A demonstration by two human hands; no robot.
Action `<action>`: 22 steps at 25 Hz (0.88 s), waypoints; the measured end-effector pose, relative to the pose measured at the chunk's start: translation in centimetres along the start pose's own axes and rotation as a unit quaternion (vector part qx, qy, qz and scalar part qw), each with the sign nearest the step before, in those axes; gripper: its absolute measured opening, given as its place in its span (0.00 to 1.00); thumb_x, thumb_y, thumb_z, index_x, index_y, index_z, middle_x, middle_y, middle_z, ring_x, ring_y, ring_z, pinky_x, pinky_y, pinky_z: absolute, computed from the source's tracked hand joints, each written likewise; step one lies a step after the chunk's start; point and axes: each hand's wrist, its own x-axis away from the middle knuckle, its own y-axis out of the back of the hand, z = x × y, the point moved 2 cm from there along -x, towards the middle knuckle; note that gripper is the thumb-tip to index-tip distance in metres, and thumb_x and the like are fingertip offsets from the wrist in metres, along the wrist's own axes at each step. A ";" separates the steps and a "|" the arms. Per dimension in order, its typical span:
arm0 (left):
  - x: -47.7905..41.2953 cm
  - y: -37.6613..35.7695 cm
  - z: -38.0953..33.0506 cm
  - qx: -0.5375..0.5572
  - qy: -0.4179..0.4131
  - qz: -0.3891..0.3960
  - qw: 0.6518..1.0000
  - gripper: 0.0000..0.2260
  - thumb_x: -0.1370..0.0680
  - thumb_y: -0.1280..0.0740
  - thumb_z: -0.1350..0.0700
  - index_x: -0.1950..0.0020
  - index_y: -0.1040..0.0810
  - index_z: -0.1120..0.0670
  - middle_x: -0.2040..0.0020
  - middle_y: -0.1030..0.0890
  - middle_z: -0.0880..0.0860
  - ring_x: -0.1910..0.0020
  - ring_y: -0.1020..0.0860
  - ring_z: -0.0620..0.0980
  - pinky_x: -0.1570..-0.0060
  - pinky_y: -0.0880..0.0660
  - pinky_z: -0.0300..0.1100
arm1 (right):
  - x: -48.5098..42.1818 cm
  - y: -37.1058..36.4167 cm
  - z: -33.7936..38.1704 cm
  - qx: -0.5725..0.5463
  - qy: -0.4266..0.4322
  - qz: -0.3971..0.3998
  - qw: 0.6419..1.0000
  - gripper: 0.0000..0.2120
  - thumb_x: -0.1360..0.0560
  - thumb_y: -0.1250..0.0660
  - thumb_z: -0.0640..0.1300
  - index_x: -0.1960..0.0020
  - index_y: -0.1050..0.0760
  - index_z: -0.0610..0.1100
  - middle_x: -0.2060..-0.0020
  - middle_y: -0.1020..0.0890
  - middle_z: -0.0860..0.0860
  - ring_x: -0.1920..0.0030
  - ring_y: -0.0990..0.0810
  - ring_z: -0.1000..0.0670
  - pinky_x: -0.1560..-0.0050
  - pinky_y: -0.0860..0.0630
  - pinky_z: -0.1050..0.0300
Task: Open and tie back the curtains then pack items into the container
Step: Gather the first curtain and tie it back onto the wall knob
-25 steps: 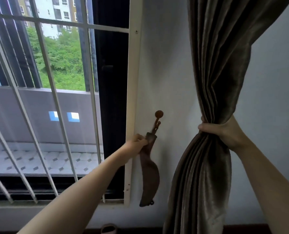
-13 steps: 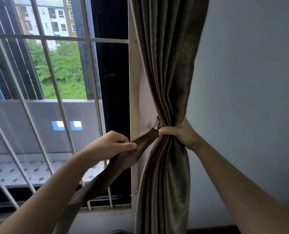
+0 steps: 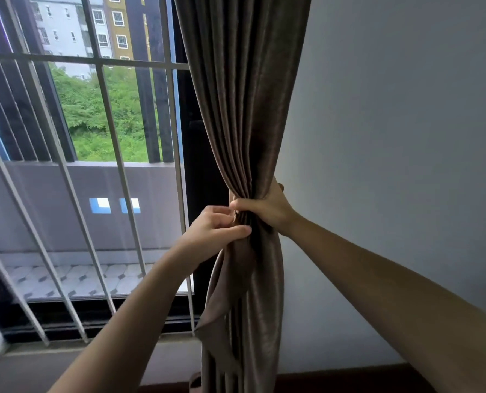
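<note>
The left hand (image 3: 216, 228) is now bringing the tieback (image 3: 230, 279) against the curtain (image 3: 244, 109); fingers of both hands are gripping, the right hand (image 3: 264, 208) bunching the curtain, so tying is starting

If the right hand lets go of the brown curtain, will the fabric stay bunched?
Probably not. The curtain hangs in soft folds, so it looks floppy and would likely spread. Its sheen suggests it may slip. The right hand alone keeps it gathered.

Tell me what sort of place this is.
Probably a room in an upper-floor flat: a gathered brown pleated fabric curtain hangs by a plain grey wall, and a window with white metal bars looks out over a tiled balcony to apartment blocks.
</note>
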 end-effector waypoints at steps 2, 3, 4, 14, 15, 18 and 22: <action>-0.3 -0.6 0.2 -0.013 -0.024 0.004 1.000 0.16 0.29 0.27 0.51 0.59 0.20 0.65 0.28 0.35 0.49 0.30 0.35 0.48 0.33 0.35 0.47 | -0.2 0.0 1.4 -0.003 0.005 -0.051 0.999 0.44 0.45 0.24 0.54 0.33 0.36 0.45 0.43 0.23 0.47 0.44 0.21 0.48 0.44 0.21 0.49; -0.2 -1.0 0.2 -0.001 -0.027 0.013 1.000 0.16 0.28 0.28 0.51 0.60 0.20 0.65 0.25 0.41 0.49 0.26 0.40 0.49 0.33 0.38 0.46 | -0.5 0.2 2.3 -0.009 0.012 -0.082 0.997 0.45 0.46 0.24 0.53 0.33 0.37 0.46 0.43 0.23 0.48 0.44 0.22 0.48 0.44 0.21 0.49; -0.2 -1.3 0.2 0.015 -0.035 0.022 0.999 0.16 0.27 0.29 0.52 0.61 0.21 0.65 0.23 0.45 0.49 0.25 0.45 0.49 0.36 0.40 0.43 | -1.0 0.3 3.3 -0.015 0.015 -0.107 0.994 0.45 0.46 0.24 0.52 0.33 0.37 0.46 0.43 0.23 0.48 0.44 0.22 0.48 0.44 0.21 0.48; -1.0 -4.0 -0.6 0.050 -0.171 -0.012 0.984 0.11 0.31 0.39 0.56 0.59 0.18 0.45 0.22 0.50 0.44 0.28 0.36 0.50 0.31 0.35 0.56 | -3.2 2.2 8.5 -0.084 -0.095 -0.099 0.987 0.32 0.33 0.27 0.49 0.32 0.35 0.49 0.43 0.23 0.49 0.46 0.22 0.47 0.41 0.24 0.48; -1.1 -4.2 -0.4 0.030 -0.198 -0.013 0.980 0.13 0.31 0.41 0.59 0.59 0.18 0.46 0.22 0.51 0.46 0.26 0.38 0.49 0.30 0.36 0.55 | -3.2 2.4 8.4 -0.083 -0.098 -0.092 0.987 0.32 0.33 0.28 0.49 0.32 0.36 0.49 0.43 0.23 0.49 0.45 0.23 0.47 0.40 0.25 0.47; -1.4 -4.7 0.4 -0.070 -0.241 -0.064 0.966 0.09 0.29 0.39 0.58 0.66 0.22 0.57 0.21 0.51 0.52 0.25 0.42 0.47 0.33 0.33 0.41 | -3.0 2.8 8.3 -0.085 -0.097 -0.083 0.988 0.32 0.32 0.28 0.50 0.31 0.37 0.49 0.42 0.24 0.49 0.44 0.23 0.47 0.40 0.26 0.47; -1.1 -5.2 0.4 -0.022 -0.239 -0.118 0.963 0.05 0.30 0.32 0.52 0.63 0.27 0.50 0.37 0.26 0.54 0.38 0.26 0.60 0.51 0.23 0.47 | -2.8 2.7 7.9 -0.104 -0.098 -0.093 0.985 0.32 0.31 0.29 0.50 0.31 0.36 0.49 0.43 0.23 0.49 0.45 0.23 0.47 0.41 0.25 0.49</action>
